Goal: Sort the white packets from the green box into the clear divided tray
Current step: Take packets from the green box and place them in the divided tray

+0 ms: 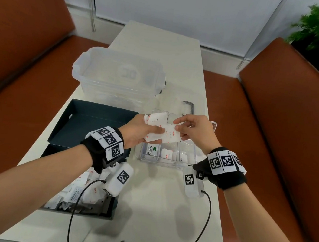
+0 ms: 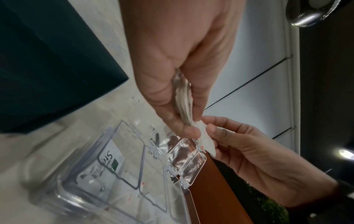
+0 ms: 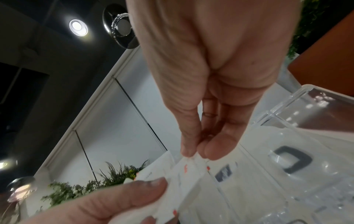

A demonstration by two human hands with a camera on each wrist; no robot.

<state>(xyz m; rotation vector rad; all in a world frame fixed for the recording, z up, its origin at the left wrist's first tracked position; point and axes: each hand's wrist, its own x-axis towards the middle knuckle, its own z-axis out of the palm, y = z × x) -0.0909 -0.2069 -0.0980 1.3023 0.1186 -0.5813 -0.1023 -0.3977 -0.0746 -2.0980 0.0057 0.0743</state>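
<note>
My left hand [image 1: 143, 131] grips a small stack of white packets [image 1: 155, 120] with red print, held above the clear divided tray [image 1: 168, 162]. My right hand [image 1: 191, 128] pinches the edge of the front white packet [image 1: 171, 135] between thumb and fingertips [image 3: 188, 149]. Seen from the left wrist, the stack [image 2: 184, 97] sits between thumb and fingers, and the right hand [image 2: 249, 145] pulls at one packet [image 2: 205, 141]. The tray [image 2: 118, 178] holds a Stevia sachet [image 1: 152, 149] and some white packets [image 1: 166, 154]. The dark green box [image 1: 79, 197] at near left contains several packets.
The green box's open lid [image 1: 93, 121] lies behind it. A large lidded clear tub [image 1: 118, 75] stands at the far end of the white table [image 1: 161, 209]. Orange benches [image 1: 285, 118] flank the table. Camera cables [image 1: 206, 220] trail over the near tabletop.
</note>
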